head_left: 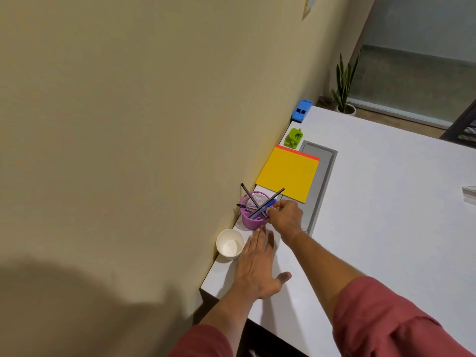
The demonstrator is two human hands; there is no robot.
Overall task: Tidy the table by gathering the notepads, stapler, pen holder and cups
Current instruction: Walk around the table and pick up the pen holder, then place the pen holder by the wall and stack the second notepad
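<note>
While the right hand [284, 215] pinches the rim of the purple mesh pen holder [253, 213] with curled fingers, the left hand [257, 266] lies flat and spread on the white table [373, 215], fingers extended, holding nothing, fingertips just beside the holder's base. Pen holder stands upright near the wall [128, 124], several pens [265, 204] leaning out of it at angles. White paper cup [230, 245] upright, just left of the left hand's fingers, close to the table edge by the wall; looks empty. Yellow notepad [288, 173] lies flat beyond the holder, stacked on an orange-red one whose edge [296, 151] shows along the far side; both partly overlap a grey recessed tray [320, 176] in the tabletop. Green stapler [293, 137] sits beyond the notepads by the wall, blue stapler [302, 110] further on at the table's far corner. Potted plant [345, 86] on the floor past the table. Both sleeves [386, 318] reddish-pink
</note>
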